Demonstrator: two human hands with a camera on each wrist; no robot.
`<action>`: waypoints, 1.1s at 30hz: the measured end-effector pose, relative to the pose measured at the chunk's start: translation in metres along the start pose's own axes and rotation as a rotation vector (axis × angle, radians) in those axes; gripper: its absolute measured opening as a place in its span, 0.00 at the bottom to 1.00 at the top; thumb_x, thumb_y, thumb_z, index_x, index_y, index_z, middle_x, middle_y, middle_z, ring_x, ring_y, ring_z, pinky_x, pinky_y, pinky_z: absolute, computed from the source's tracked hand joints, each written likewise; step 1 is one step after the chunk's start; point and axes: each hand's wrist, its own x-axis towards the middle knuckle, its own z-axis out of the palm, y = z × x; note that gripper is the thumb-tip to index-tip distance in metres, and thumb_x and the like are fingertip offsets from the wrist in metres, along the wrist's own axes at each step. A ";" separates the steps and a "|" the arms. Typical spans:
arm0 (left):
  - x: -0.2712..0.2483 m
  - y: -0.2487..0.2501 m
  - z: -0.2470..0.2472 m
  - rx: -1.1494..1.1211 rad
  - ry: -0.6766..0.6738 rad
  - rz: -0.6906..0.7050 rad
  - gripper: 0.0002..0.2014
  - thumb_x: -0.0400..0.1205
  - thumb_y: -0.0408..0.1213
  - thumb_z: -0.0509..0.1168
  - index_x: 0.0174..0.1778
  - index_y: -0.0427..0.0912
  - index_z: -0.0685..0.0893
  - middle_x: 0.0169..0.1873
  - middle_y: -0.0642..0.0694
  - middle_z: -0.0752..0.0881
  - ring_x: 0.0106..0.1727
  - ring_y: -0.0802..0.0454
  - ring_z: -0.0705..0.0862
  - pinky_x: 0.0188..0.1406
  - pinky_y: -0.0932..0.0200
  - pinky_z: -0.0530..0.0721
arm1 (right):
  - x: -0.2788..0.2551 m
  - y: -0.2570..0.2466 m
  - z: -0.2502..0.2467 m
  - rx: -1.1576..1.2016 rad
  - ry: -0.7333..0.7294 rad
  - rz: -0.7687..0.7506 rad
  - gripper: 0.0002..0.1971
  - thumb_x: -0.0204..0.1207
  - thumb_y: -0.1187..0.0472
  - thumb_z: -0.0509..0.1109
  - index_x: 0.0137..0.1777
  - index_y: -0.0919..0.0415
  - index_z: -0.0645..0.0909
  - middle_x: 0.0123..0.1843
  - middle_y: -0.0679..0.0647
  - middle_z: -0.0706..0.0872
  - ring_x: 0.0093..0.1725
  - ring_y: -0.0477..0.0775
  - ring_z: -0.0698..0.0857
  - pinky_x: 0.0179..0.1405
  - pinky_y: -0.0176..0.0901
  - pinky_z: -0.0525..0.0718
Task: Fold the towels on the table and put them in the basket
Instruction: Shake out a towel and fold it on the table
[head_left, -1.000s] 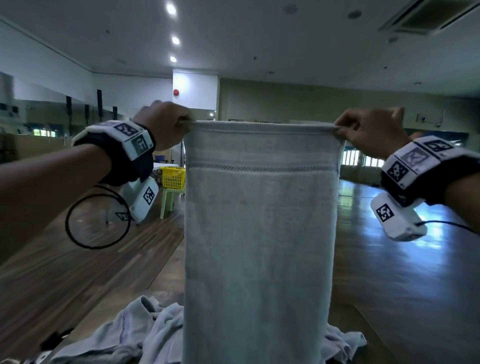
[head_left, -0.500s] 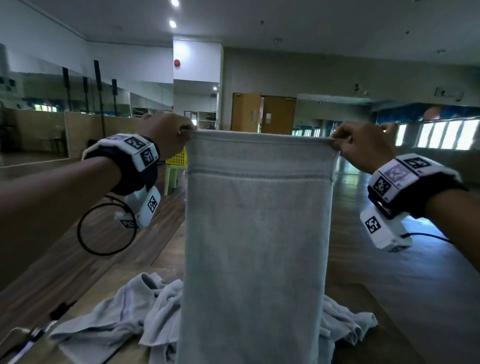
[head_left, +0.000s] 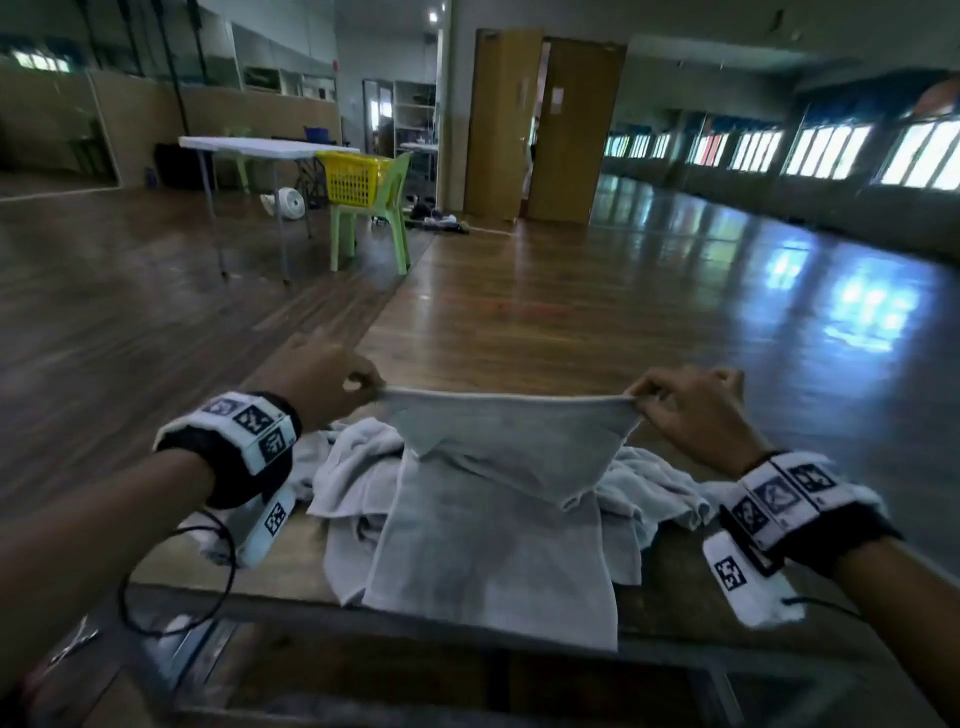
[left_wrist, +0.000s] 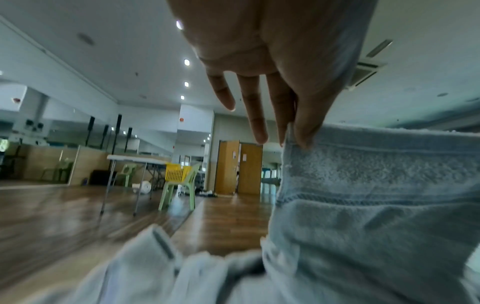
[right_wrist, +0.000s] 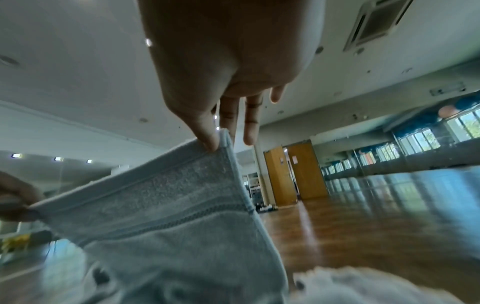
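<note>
A light grey towel (head_left: 493, 525) lies along the wooden table (head_left: 291, 551), its near end hanging over the front edge. My left hand (head_left: 332, 384) pinches its far left corner and my right hand (head_left: 675, 405) pinches its far right corner, keeping the top edge stretched just above the table. In the left wrist view the thumb and forefinger of my left hand (left_wrist: 291, 131) pinch the towel (left_wrist: 376, 195) corner; the other fingers hang straight. The right wrist view shows my right hand (right_wrist: 221, 142) pinching the towel (right_wrist: 168, 205) corner likewise. A yellow basket (head_left: 353, 177) sits on a green chair far off.
Crumpled grey towels (head_left: 353, 467) lie heaped under and beside the held one. A green chair (head_left: 379, 218) and a white folding table (head_left: 260, 148) stand on the wooden floor at the back left. Brown double doors (head_left: 540, 124) are behind.
Both hands have come down from chest height to just above the table, and the towel that hung upright now lies draped along the table. The view has tipped downward.
</note>
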 end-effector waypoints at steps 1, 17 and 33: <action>-0.017 0.000 0.018 -0.035 -0.037 -0.006 0.08 0.77 0.49 0.69 0.43 0.53 0.91 0.43 0.53 0.92 0.43 0.49 0.88 0.34 0.66 0.70 | -0.020 0.003 0.016 -0.008 -0.050 -0.020 0.08 0.72 0.59 0.72 0.41 0.41 0.84 0.38 0.39 0.85 0.49 0.50 0.84 0.49 0.45 0.55; -0.132 0.015 0.198 -0.071 -0.204 0.065 0.07 0.67 0.45 0.68 0.37 0.60 0.89 0.37 0.57 0.88 0.42 0.53 0.88 0.45 0.54 0.72 | -0.180 0.022 0.142 -0.226 -0.272 -0.191 0.03 0.64 0.53 0.75 0.34 0.41 0.87 0.35 0.38 0.87 0.39 0.48 0.85 0.48 0.49 0.64; -0.134 0.010 0.192 0.108 -0.266 0.301 0.12 0.59 0.46 0.80 0.36 0.58 0.89 0.37 0.58 0.87 0.39 0.55 0.88 0.45 0.57 0.63 | -0.186 0.032 0.146 -0.327 -0.301 -0.381 0.15 0.56 0.54 0.82 0.44 0.48 0.87 0.41 0.46 0.87 0.42 0.52 0.86 0.50 0.51 0.67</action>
